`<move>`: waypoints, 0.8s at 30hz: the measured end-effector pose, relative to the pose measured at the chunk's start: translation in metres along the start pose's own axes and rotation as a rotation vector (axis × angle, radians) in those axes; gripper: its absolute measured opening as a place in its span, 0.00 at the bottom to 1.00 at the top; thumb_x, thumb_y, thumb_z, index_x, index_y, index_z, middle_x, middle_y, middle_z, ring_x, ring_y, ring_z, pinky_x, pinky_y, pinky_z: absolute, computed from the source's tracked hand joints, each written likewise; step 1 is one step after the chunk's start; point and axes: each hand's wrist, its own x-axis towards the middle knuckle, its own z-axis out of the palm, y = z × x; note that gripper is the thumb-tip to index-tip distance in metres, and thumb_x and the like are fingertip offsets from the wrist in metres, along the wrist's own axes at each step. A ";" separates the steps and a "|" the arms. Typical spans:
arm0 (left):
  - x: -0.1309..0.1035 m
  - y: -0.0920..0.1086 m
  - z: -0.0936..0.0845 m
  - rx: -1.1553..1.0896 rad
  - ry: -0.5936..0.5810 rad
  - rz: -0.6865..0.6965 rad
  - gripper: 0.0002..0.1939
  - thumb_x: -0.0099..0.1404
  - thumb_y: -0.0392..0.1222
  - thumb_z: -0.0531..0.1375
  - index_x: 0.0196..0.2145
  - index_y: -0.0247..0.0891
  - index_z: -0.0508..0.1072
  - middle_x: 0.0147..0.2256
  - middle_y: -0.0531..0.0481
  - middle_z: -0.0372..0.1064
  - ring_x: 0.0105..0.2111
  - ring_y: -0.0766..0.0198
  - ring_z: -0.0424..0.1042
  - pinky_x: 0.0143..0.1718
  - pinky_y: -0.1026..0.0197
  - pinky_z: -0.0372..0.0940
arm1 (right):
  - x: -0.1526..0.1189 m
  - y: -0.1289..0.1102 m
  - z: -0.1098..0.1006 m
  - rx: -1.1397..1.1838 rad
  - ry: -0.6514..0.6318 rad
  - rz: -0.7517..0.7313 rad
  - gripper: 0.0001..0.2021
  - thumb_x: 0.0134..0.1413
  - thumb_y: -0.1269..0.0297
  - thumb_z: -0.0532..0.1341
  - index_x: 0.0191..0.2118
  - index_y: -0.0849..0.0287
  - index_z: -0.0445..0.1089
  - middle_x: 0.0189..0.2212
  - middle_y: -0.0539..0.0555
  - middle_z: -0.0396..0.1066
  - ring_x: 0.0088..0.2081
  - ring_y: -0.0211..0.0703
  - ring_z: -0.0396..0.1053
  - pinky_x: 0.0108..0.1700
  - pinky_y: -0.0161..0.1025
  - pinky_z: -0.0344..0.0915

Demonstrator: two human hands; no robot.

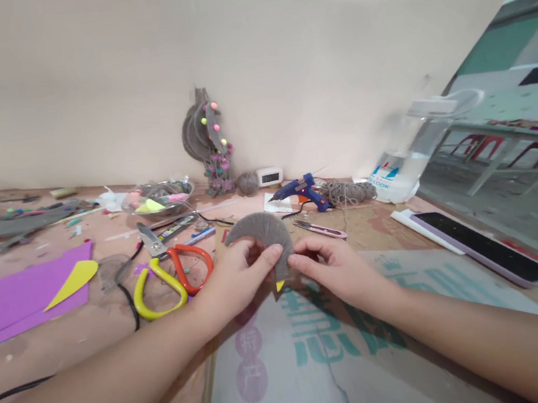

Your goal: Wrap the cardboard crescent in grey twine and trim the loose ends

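Centrally, 2 hands meet above the bench (174, 377): the left fingers (273, 253) pinch the grey crescent (257, 227), while the right fingers (294, 260) pinch close at its lower edge.

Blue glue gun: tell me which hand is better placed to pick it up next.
Probably the right hand: it is nearer the blue glue gun and sits at the edge of the grey crescent, which the left hand grips.

at centre, the grey crescent (259, 227) looks fuzzy and matt, like wound yarn; left, purple sheets (25, 295) look smooth and matt; lower centre, the printed bag (287, 387) looks plastic.
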 end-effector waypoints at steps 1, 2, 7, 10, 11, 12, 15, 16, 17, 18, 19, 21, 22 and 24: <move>0.000 0.000 0.000 0.018 -0.005 0.013 0.18 0.61 0.56 0.53 0.25 0.38 0.64 0.22 0.54 0.65 0.24 0.65 0.65 0.26 0.63 0.59 | 0.000 0.001 0.000 0.017 -0.008 0.016 0.09 0.53 0.60 0.58 0.29 0.60 0.69 0.23 0.48 0.63 0.25 0.35 0.59 0.28 0.34 0.57; 0.000 0.000 -0.001 0.044 -0.004 0.035 0.19 0.62 0.56 0.53 0.24 0.38 0.64 0.22 0.54 0.64 0.24 0.65 0.65 0.27 0.63 0.58 | 0.000 0.002 0.000 0.041 -0.013 0.029 0.09 0.53 0.60 0.58 0.29 0.60 0.68 0.22 0.47 0.62 0.24 0.34 0.58 0.27 0.33 0.56; 0.001 0.000 -0.003 0.108 -0.053 0.127 0.20 0.64 0.53 0.50 0.21 0.38 0.63 0.22 0.55 0.61 0.26 0.66 0.63 0.28 0.64 0.57 | -0.002 0.002 -0.002 0.139 0.002 0.041 0.10 0.53 0.58 0.59 0.29 0.60 0.68 0.23 0.47 0.61 0.25 0.33 0.57 0.28 0.33 0.56; 0.000 0.000 -0.003 0.086 -0.061 0.108 0.19 0.63 0.54 0.52 0.22 0.38 0.64 0.22 0.55 0.61 0.24 0.67 0.62 0.26 0.64 0.57 | -0.002 0.001 -0.002 0.135 0.007 0.029 0.09 0.53 0.59 0.59 0.29 0.60 0.68 0.23 0.47 0.62 0.25 0.34 0.58 0.27 0.33 0.56; 0.000 0.000 -0.003 0.083 -0.056 0.102 0.19 0.62 0.54 0.53 0.22 0.38 0.63 0.21 0.56 0.61 0.23 0.67 0.62 0.25 0.65 0.56 | -0.002 0.000 -0.002 0.121 0.007 0.021 0.09 0.53 0.59 0.58 0.29 0.60 0.68 0.23 0.47 0.62 0.25 0.34 0.58 0.28 0.33 0.56; -0.001 0.000 -0.002 0.085 -0.052 0.095 0.19 0.62 0.55 0.53 0.22 0.38 0.63 0.21 0.56 0.61 0.22 0.68 0.61 0.24 0.65 0.56 | -0.002 -0.001 -0.002 0.100 0.013 0.008 0.09 0.54 0.59 0.58 0.29 0.60 0.68 0.23 0.47 0.63 0.25 0.34 0.59 0.28 0.33 0.57; -0.002 0.002 -0.002 0.108 -0.004 0.074 0.18 0.62 0.54 0.53 0.21 0.38 0.63 0.20 0.56 0.61 0.22 0.67 0.62 0.24 0.64 0.56 | -0.003 -0.004 -0.004 0.019 0.082 -0.036 0.09 0.55 0.60 0.56 0.33 0.59 0.69 0.26 0.49 0.66 0.28 0.37 0.62 0.31 0.35 0.59; -0.002 0.003 -0.002 0.116 0.018 0.068 0.18 0.62 0.53 0.53 0.21 0.39 0.64 0.20 0.55 0.61 0.22 0.66 0.63 0.25 0.64 0.57 | -0.003 -0.005 -0.004 -0.004 0.116 -0.043 0.09 0.55 0.60 0.56 0.36 0.58 0.69 0.27 0.50 0.66 0.29 0.37 0.62 0.31 0.35 0.59; -0.002 0.004 -0.002 0.122 0.035 0.062 0.18 0.62 0.53 0.53 0.21 0.39 0.64 0.21 0.55 0.62 0.23 0.66 0.63 0.25 0.64 0.57 | -0.004 -0.005 -0.005 -0.022 0.149 -0.044 0.09 0.56 0.59 0.55 0.38 0.58 0.68 0.28 0.50 0.66 0.28 0.37 0.61 0.30 0.35 0.58; -0.002 0.005 -0.002 0.125 0.046 0.058 0.18 0.62 0.52 0.53 0.21 0.39 0.64 0.21 0.55 0.62 0.23 0.65 0.64 0.26 0.63 0.58 | -0.006 -0.005 -0.005 -0.033 0.175 -0.042 0.10 0.56 0.59 0.55 0.39 0.58 0.67 0.28 0.50 0.65 0.27 0.37 0.60 0.29 0.35 0.58; -0.002 0.006 -0.003 0.128 0.051 0.055 0.18 0.63 0.52 0.52 0.21 0.39 0.64 0.21 0.55 0.63 0.24 0.65 0.64 0.27 0.63 0.58 | -0.007 -0.005 -0.005 -0.035 0.188 -0.039 0.10 0.56 0.58 0.56 0.39 0.57 0.66 0.28 0.49 0.65 0.26 0.37 0.59 0.28 0.35 0.57; -0.001 0.007 -0.003 0.135 0.048 0.053 0.18 0.63 0.52 0.52 0.21 0.39 0.64 0.22 0.54 0.63 0.25 0.64 0.65 0.29 0.62 0.59 | -0.010 -0.006 -0.004 -0.027 0.188 -0.040 0.09 0.55 0.57 0.56 0.36 0.57 0.64 0.27 0.49 0.64 0.25 0.36 0.58 0.27 0.35 0.56; -0.001 0.007 -0.003 0.139 0.045 0.053 0.18 0.63 0.52 0.52 0.21 0.39 0.64 0.22 0.54 0.64 0.26 0.64 0.65 0.30 0.62 0.59 | -0.011 -0.006 -0.004 -0.022 0.180 -0.038 0.09 0.55 0.57 0.56 0.36 0.57 0.64 0.27 0.49 0.64 0.24 0.35 0.57 0.27 0.35 0.56; -0.001 0.007 -0.004 0.138 0.046 0.053 0.18 0.63 0.52 0.53 0.22 0.39 0.64 0.23 0.54 0.64 0.26 0.64 0.65 0.30 0.61 0.59 | -0.012 -0.007 -0.003 -0.025 0.155 -0.022 0.09 0.55 0.59 0.57 0.39 0.57 0.64 0.26 0.48 0.64 0.23 0.35 0.57 0.27 0.35 0.56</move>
